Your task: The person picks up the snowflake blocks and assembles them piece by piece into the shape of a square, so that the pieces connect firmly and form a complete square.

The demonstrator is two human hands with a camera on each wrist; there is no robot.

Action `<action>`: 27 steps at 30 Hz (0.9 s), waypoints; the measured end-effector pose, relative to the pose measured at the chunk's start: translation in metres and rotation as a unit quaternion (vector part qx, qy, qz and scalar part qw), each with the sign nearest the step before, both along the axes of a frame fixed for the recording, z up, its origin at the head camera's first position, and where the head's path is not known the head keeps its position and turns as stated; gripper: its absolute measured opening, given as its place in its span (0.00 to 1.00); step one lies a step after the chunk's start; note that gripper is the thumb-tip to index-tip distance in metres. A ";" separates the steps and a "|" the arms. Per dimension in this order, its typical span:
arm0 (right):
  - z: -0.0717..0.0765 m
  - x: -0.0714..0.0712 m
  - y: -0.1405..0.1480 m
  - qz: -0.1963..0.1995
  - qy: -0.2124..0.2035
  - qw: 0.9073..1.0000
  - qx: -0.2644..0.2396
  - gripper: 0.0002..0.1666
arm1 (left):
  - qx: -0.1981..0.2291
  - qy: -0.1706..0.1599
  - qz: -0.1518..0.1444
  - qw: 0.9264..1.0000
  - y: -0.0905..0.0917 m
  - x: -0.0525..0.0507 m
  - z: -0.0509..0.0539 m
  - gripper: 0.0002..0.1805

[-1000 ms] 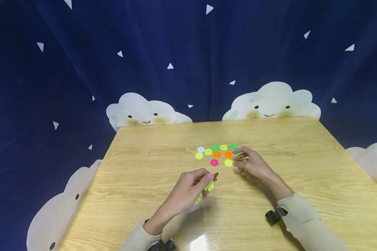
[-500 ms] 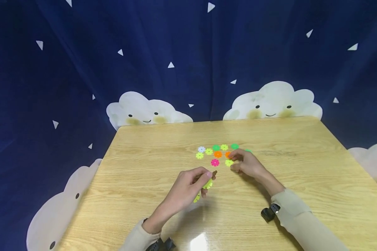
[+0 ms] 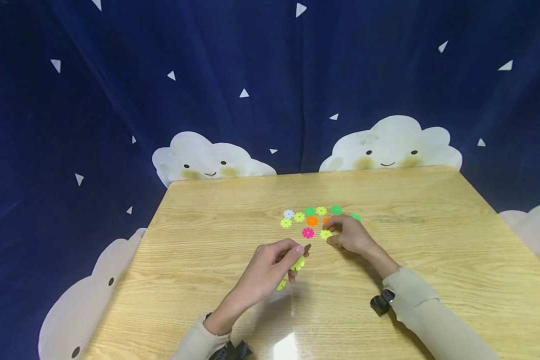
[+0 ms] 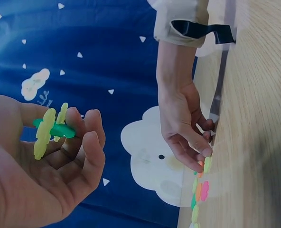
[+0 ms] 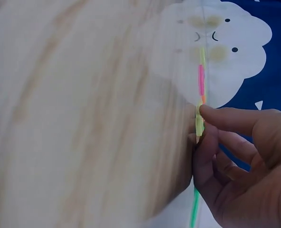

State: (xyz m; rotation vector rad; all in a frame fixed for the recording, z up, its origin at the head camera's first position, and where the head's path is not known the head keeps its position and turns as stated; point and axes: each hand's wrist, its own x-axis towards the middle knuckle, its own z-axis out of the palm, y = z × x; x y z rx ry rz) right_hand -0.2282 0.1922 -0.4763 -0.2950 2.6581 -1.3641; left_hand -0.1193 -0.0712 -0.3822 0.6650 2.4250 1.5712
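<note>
Right hand [image 3: 351,235] on disc [image 3: 325,234] (yellow-green).

Right hand [image 3: 353,236] hides part of orange disc [image 3: 326,219], left wrist view crops left hand [image 4: 48,173], right wrist view blurs table [image 5: 83,118]

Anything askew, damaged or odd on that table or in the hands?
Nothing stands out: loose discs lie flat on the table, the left hand holds joined yellow and green pieces, and the right hand pinches a yellow disc. No damage shows.
</note>
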 end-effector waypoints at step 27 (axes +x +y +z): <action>0.006 0.010 0.001 0.088 -0.026 0.996 -0.013 0.13 | 0.005 0.002 -0.007 1.000 0.004 0.000 0.001 0.19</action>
